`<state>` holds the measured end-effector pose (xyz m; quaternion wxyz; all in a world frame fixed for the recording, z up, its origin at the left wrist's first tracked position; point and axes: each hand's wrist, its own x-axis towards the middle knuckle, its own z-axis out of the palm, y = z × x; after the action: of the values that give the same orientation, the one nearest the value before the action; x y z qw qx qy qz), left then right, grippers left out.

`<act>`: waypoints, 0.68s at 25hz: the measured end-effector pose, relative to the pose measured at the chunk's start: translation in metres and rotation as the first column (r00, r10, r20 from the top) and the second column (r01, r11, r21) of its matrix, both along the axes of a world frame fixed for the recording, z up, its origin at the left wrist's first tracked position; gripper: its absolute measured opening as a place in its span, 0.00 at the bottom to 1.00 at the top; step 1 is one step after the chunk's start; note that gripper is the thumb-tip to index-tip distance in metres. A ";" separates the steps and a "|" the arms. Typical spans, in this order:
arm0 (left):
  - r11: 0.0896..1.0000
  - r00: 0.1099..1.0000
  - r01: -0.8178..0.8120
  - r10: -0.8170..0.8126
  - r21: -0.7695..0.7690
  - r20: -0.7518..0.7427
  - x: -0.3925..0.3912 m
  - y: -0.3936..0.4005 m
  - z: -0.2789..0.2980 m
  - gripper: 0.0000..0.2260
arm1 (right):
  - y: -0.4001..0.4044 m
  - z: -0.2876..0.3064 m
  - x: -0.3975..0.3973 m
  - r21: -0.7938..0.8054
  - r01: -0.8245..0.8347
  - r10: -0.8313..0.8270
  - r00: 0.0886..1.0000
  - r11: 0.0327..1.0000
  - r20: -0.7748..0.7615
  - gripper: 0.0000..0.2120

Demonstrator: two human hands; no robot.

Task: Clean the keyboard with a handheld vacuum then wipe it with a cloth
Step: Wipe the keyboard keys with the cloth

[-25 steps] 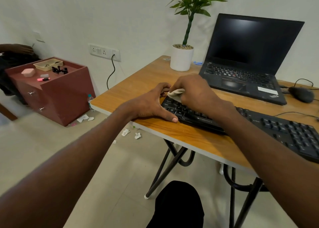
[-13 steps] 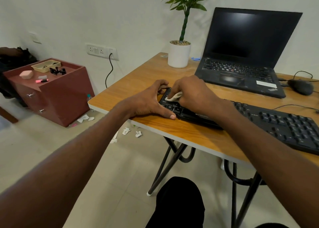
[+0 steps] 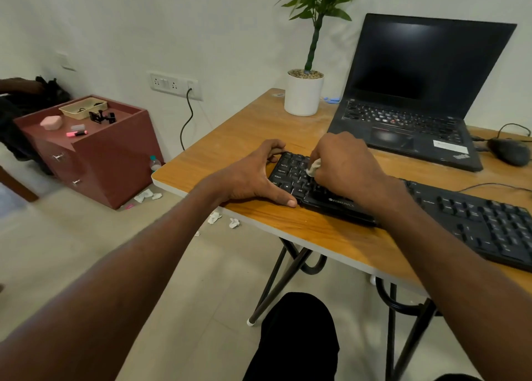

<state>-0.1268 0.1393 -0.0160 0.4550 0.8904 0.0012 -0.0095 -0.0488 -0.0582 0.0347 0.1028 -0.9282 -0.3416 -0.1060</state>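
Right hand [image 3: 345, 164] has slid its bunched pale cloth [image 3: 313, 167] inward from the keyboard's [image 3: 431, 207] left end, more left keys now uncovered; fingers curl round the cloth. Left hand [image 3: 253, 176] clasps that end, thumb on the front rim. One black keyboard along the table's [image 3: 230, 138] front edge, one cloth, two hands.

wooden table [image 3: 253, 138] with keyboard [image 3: 460, 219], laptop [image 3: 408, 133], potted plant [image 3: 303, 92], mouse [image 3: 508, 151]
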 end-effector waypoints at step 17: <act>1.000 1.000 -0.009 0.009 -0.020 -0.018 0.002 0.003 -0.001 0.59 | -0.016 0.002 -0.015 0.029 0.065 -0.063 0.996 0.997 -0.060 0.12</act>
<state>-0.1251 0.1422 -0.0171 0.4638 0.8858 0.0093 -0.0155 -0.0637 -0.0746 0.0363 0.1239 -0.9396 -0.3069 -0.0869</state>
